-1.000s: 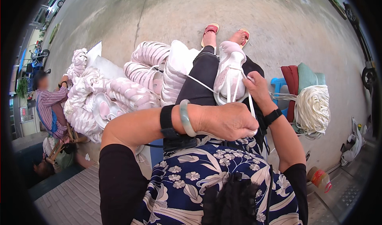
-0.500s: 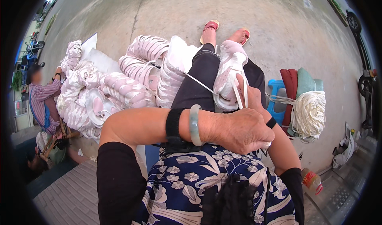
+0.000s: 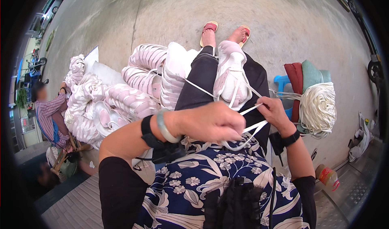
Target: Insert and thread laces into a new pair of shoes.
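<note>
A pink and white sneaker upper [image 3: 230,77] lies lengthwise over my thighs, its rounded mesh end toward me. White shoelace [image 3: 261,125] runs out from it in loops between my hands. My right hand [image 3: 279,113] pinches a strand of the lace, to the right of the upper. Nearer my body, my left hand [image 3: 214,121] is curled closed, palm down, slightly blurred, with lace coming out beneath it; its fingertips are partly hidden. Another thin strand stretches left from the upper across my thigh to the stacked uppers [image 3: 174,81].
On the left is a heap of bundled pink and white uppers [image 3: 131,97]. A blue stool [image 3: 282,83] at right carries red and green cushions [image 3: 310,75] and a hank of white laces [image 3: 319,107]. A bottle [image 3: 327,177] lies lower right. Another person [image 3: 50,111] sits far left.
My left hand has moved left and up, off my right forearm. My right hand has moved right, drawing the lace out from the upper, and loops now hang between the hands.
</note>
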The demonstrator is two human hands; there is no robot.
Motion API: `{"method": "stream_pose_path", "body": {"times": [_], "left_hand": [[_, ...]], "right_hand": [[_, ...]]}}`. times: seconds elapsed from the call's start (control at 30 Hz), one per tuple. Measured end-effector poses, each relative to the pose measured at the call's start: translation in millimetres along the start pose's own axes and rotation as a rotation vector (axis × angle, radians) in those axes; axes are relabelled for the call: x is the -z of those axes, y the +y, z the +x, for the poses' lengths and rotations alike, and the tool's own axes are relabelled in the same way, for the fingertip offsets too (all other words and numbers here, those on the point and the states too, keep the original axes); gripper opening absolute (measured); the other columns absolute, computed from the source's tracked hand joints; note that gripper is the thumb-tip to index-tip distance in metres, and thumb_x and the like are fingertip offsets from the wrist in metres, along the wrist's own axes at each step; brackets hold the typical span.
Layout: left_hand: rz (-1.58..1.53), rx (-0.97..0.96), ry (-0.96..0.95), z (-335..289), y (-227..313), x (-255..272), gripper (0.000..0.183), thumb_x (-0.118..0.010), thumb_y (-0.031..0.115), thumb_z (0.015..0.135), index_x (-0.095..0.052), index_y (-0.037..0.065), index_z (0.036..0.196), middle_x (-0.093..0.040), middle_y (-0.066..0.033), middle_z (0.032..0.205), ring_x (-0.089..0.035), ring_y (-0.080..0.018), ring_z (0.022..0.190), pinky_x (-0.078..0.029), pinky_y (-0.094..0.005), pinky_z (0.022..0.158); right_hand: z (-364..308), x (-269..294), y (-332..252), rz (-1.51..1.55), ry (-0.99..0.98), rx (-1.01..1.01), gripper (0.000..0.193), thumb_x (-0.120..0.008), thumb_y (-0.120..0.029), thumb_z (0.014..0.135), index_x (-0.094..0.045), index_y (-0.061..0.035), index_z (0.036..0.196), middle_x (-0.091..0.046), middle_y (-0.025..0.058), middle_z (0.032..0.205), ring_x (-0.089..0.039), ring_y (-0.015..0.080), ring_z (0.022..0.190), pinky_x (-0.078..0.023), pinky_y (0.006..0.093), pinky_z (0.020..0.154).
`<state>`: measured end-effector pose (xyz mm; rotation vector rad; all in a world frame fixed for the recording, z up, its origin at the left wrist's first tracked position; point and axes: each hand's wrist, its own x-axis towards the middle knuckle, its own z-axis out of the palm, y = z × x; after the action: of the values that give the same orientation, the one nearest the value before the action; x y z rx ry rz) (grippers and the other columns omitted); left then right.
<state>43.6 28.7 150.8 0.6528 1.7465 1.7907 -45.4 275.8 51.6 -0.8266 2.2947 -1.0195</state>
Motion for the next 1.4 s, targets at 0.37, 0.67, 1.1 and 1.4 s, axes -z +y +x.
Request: {"method": "stream_pose_path", "body": {"times": [0.37, 0.67, 1.1, 1.4], "left_hand": [[-0.307, 0.04, 0.53, -87.6, -0.9, 19.5, 0.013, -0.065, 0.008, 0.077, -0.059, -0.003, 0.08, -0.059, -0.0031, 0.067, -0.046, -0.0022, 0.051, -0.031, -0.0164, 0.043], [-0.266, 0.058, 0.634, -135.6, 16.8, 14.9, 0.028, -0.069, 0.018, 0.075, -0.06, -0.008, 0.083, -0.057, -0.0049, 0.059, -0.044, -0.005, 0.046, -0.032, -0.018, 0.043], [0.71, 0.794, 1.089, -183.5, -66.7, 119.3, 0.018, -0.061, 0.02, 0.079, -0.06, 0.003, 0.074, -0.05, 0.0004, 0.052, -0.048, -0.0104, 0.045, -0.039, -0.0267, 0.046], [1.086, 0.025, 0.628, -12.3, -97.0, 38.2, 0.024, -0.058, 0.0, 0.076, -0.056, 0.003, 0.1, -0.059, -0.0163, 0.091, -0.059, -0.0346, 0.082, -0.049, -0.0362, 0.068]], "right_hand": [[-3.0, -10.5, -15.9, 0.152, 0.019, 0.196, 0.009, -0.06, -0.009, 0.079, -0.059, -0.0004, 0.079, -0.057, 0.0125, 0.066, -0.054, 0.0248, 0.055, -0.042, 0.0308, 0.052], [-29.2, 4.4, 4.9, -0.104, 0.096, 0.162, 0.017, -0.062, -0.019, 0.074, -0.057, -0.0047, 0.067, -0.055, 0.0134, 0.062, -0.055, 0.0331, 0.058, -0.042, 0.0391, 0.051], [-67.6, 50.4, 73.9, -0.588, 0.318, -0.117, 0.019, -0.064, -0.021, 0.074, -0.058, -0.006, 0.063, -0.057, 0.0096, 0.07, -0.056, 0.0275, 0.068, -0.042, 0.0379, 0.059], [14.4, -11.5, 34.0, -0.371, 0.398, 0.351, 0.024, -0.062, -0.005, 0.068, -0.055, -0.0068, 0.091, -0.056, 0.0089, 0.088, -0.054, 0.0281, 0.087, -0.042, 0.0383, 0.073]]}}
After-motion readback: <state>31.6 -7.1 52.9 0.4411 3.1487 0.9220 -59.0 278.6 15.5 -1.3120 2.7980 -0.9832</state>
